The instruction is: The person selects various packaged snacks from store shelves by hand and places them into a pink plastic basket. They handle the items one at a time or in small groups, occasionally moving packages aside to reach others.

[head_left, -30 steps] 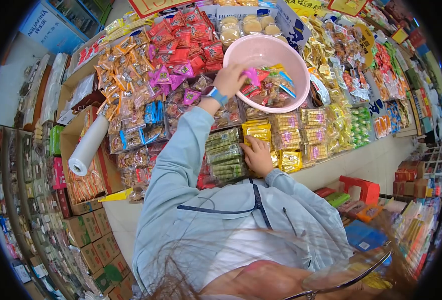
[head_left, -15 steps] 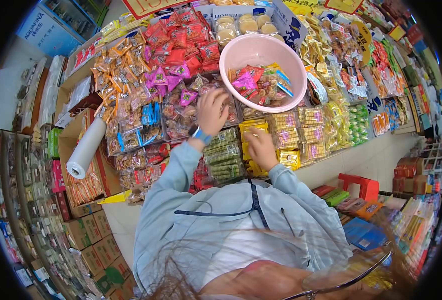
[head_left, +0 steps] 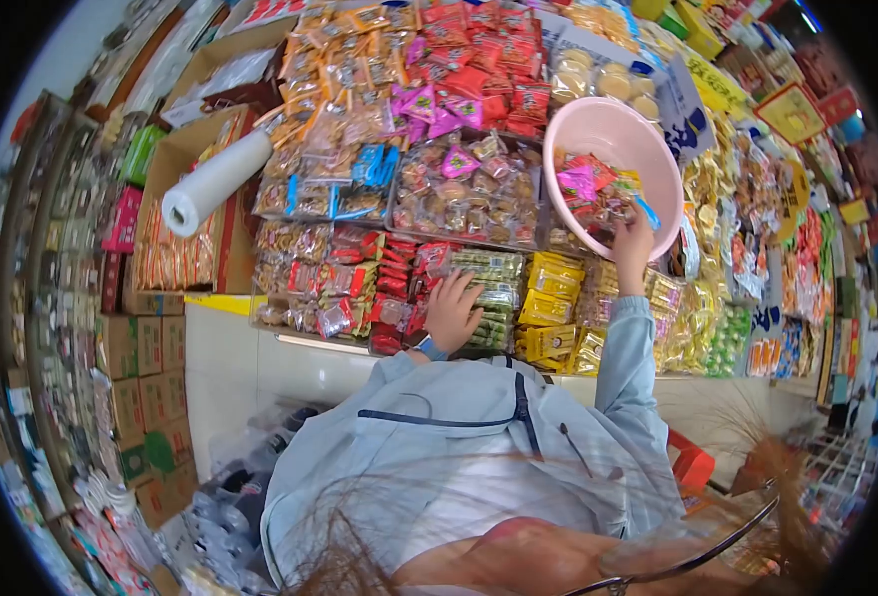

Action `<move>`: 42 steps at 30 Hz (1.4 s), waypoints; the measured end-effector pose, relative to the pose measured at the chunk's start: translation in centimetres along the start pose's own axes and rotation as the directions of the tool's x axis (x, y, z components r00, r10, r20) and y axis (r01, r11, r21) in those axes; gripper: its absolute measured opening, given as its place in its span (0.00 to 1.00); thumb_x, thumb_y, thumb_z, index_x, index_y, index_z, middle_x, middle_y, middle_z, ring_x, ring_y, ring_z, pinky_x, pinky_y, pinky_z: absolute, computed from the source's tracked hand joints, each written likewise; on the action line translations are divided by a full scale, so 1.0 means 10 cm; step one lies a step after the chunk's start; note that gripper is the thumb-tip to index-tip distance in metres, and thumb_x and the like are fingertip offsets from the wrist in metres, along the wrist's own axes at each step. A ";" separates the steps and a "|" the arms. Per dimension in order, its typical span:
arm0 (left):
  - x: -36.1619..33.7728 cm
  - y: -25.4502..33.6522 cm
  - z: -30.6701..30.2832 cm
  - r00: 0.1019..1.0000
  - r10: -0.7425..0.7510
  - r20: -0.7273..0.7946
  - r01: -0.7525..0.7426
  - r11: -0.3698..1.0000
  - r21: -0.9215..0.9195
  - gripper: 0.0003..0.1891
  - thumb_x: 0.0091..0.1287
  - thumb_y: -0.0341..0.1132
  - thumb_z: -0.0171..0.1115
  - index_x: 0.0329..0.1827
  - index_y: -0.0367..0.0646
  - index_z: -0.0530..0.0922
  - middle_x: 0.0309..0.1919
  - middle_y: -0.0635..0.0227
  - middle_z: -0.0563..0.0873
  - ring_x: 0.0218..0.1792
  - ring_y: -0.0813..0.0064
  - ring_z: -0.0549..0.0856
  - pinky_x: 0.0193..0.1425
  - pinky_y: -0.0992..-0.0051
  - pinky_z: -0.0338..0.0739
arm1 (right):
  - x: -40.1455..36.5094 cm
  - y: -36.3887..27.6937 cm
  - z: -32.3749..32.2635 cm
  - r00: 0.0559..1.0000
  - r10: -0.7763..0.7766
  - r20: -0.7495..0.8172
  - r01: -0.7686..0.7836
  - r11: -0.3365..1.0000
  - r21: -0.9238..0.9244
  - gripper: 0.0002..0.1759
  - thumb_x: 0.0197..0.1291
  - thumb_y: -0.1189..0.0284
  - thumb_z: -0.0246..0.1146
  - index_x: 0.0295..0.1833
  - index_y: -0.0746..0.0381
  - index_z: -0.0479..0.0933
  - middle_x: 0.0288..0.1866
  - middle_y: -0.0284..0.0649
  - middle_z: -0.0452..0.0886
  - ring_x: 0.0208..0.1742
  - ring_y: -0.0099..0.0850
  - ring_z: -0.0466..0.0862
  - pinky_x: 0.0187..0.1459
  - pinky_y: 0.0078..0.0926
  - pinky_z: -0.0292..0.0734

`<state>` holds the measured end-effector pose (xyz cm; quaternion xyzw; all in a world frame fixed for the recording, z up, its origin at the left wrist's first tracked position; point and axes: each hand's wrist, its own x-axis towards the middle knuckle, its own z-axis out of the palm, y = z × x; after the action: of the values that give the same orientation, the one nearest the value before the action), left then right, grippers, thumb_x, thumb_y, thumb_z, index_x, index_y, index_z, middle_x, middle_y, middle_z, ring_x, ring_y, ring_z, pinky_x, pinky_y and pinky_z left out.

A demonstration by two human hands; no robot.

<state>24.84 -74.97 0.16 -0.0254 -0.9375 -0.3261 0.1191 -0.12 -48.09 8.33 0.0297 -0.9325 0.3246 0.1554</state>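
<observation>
My left hand (head_left: 453,310) rests with its fingers spread over green-wrapped stick snacks (head_left: 493,283), beside small red packets (head_left: 391,276). A watch with a blue band (head_left: 431,348) is on my left wrist. My right hand (head_left: 635,243) reaches over the near rim of a pink basin (head_left: 664,169), fingers drawn together and pointing down among the packets inside. What those fingers hold, if anything, I cannot make out. In the basin lie a pink packet (head_left: 577,182), a blue-edged packet (head_left: 646,213) and several red and brown ones. Yellow packets (head_left: 555,276) lie between my hands.
Clear-wrapped brown snacks (head_left: 469,194) fill a tray behind my left hand. A white plastic roll (head_left: 217,182) stands out at the left, by an open cardboard box (head_left: 237,238). Red packets (head_left: 478,60) are heaped at the back. Stacked cartons (head_left: 141,387) stand on the floor left.
My right hand has moved from the yellow packets into the basin. My left hand has gone from the brown-snack tray down to the green sticks. The view has shifted, so the display sits farther right.
</observation>
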 end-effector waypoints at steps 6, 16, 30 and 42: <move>-0.01 0.02 -0.03 0.999 -0.034 -0.010 0.033 0.997 -0.070 0.24 0.65 0.40 0.61 0.65 0.46 0.74 0.68 0.58 0.72 0.73 0.52 0.64 0.74 0.50 0.56 | -0.05 0.04 -0.17 0.952 0.277 -0.131 -0.115 0.720 0.685 0.18 0.63 0.81 0.62 0.59 0.63 0.78 0.39 0.31 0.78 0.36 0.17 0.75 0.36 0.16 0.72; 0.25 0.20 -0.45 0.929 -0.338 0.150 0.135 -0.068 -0.989 0.20 0.74 0.33 0.55 0.67 0.40 0.70 0.61 0.58 0.77 0.59 0.67 0.80 0.64 0.65 0.74 | -1.49 -1.40 0.14 0.878 -0.312 0.363 -0.085 0.644 0.760 0.12 0.62 0.84 0.60 0.50 0.62 0.80 0.47 0.33 0.78 0.45 0.22 0.78 0.44 0.19 0.75; -0.96 -2.34 -1.67 0.222 -0.911 -0.348 0.220 0.395 -0.892 0.34 0.65 0.38 0.67 0.71 0.35 0.63 0.60 0.56 0.77 0.55 0.64 0.80 0.50 0.66 0.82 | -0.30 -0.37 -0.23 0.936 -0.333 -0.111 0.329 0.943 -0.057 0.20 0.55 0.77 0.64 0.55 0.62 0.78 0.55 0.49 0.79 0.55 0.49 0.78 0.54 0.44 0.75; -0.72 -2.39 -1.70 0.048 -0.815 -0.577 0.997 0.073 -0.021 0.30 0.70 0.55 0.52 0.74 0.63 0.62 0.66 0.55 0.74 0.64 0.44 0.73 0.59 0.40 0.67 | -0.07 0.36 -0.15 0.989 0.106 0.103 -0.051 0.898 -0.437 0.28 0.56 0.71 0.61 0.65 0.44 0.75 0.64 0.42 0.76 0.63 0.46 0.76 0.59 0.60 0.68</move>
<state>32.39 -104.02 -3.09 0.6908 -0.7067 -0.1237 0.0899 0.36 -44.35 7.10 -0.0233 -0.9896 0.1128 0.0865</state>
